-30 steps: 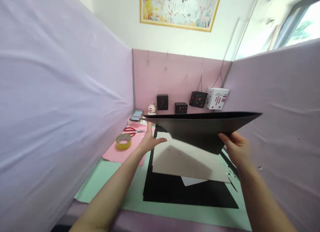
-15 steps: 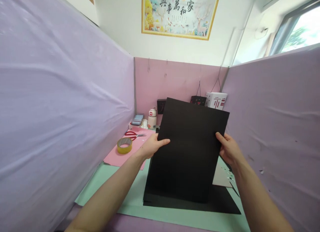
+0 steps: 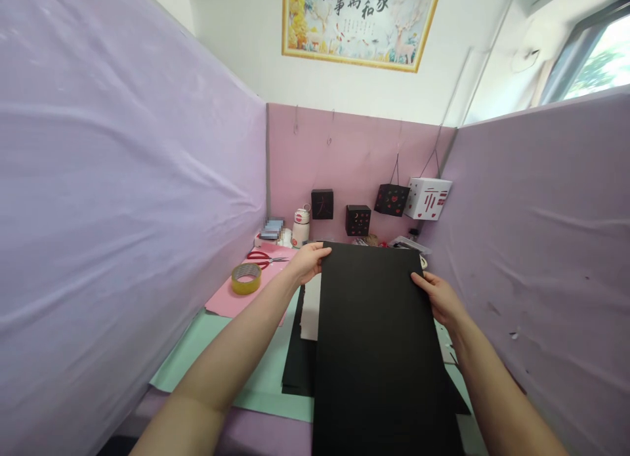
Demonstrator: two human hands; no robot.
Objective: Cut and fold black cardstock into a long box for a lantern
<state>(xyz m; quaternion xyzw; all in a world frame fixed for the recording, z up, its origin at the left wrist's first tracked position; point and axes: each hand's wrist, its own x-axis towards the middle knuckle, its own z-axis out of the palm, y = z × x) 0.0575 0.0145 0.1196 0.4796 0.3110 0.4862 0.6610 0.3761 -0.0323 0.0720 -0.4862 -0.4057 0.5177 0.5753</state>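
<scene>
A large sheet of black card (image 3: 377,338) is held up between my hands, its lower end reaching past the bottom of the view. My left hand (image 3: 311,262) pinches its upper left corner, thumb on the front face. On the right edge, a little below the top corner, my right hand (image 3: 440,297) is closed with the thumb in front. Behind the sheet, more black card (image 3: 298,361) lies on the green mat, partly covered. A pale piece of card (image 3: 310,308) shows beside the held sheet's left edge.
Yellow tape (image 3: 246,279) and red-handled scissors (image 3: 263,258) lie on pink paper (image 3: 221,302) at the left. A bottle (image 3: 300,228) stands behind them. Decorated black boxes (image 3: 357,220) and a white box (image 3: 428,199) are at the back. Purple-covered partitions (image 3: 123,180) rise at both sides.
The black sheet has come lower and nearer, its bottom now past the front edge. My left hand has moved up to its corner. Boxes and pale card behind it have come into view.
</scene>
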